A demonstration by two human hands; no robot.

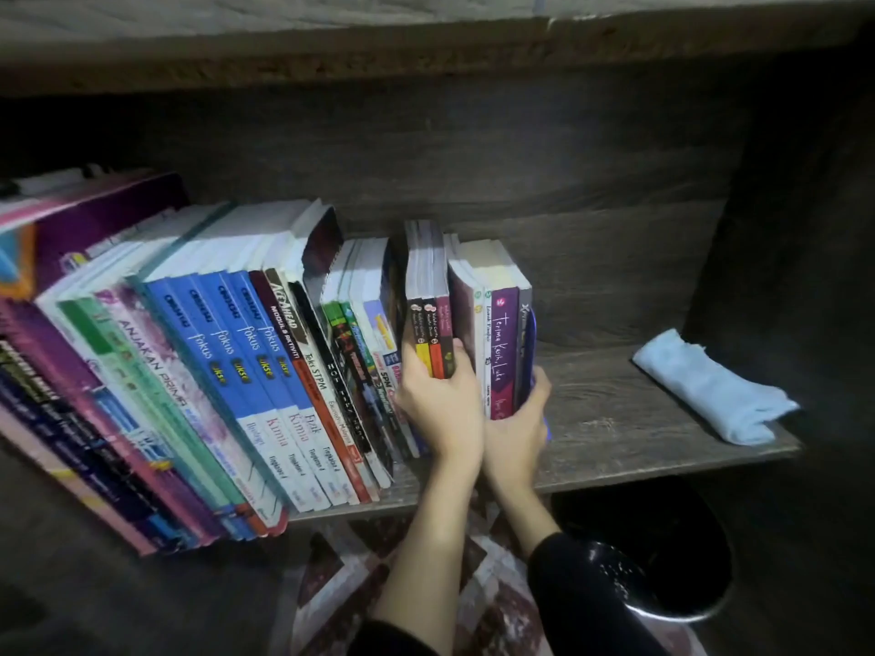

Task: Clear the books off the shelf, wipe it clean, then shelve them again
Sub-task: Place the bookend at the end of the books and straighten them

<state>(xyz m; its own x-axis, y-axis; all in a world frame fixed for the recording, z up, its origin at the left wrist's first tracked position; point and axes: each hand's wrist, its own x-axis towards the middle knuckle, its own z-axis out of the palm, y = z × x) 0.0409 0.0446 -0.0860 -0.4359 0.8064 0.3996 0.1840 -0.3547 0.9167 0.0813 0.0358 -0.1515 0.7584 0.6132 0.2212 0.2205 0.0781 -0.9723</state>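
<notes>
we see one row of books standing on the wooden shelf [615,409], filling its left and centre. four blue "fokus" books [246,343] lean together at centre left. our left hand [435,409] grasps three slim paperbacks [431,295] at centre frame. our right hand [516,428], just beside it, curls round the dark end book [524,343]. one folded blue cloth [710,390] lies at the shelf's right. one black bin [663,561] sits lower right.

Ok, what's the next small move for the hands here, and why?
Probably the left hand slides the three slim books down into the gap: they stand higher than their neighbours, while the right hand holds the end books beside them.
</notes>
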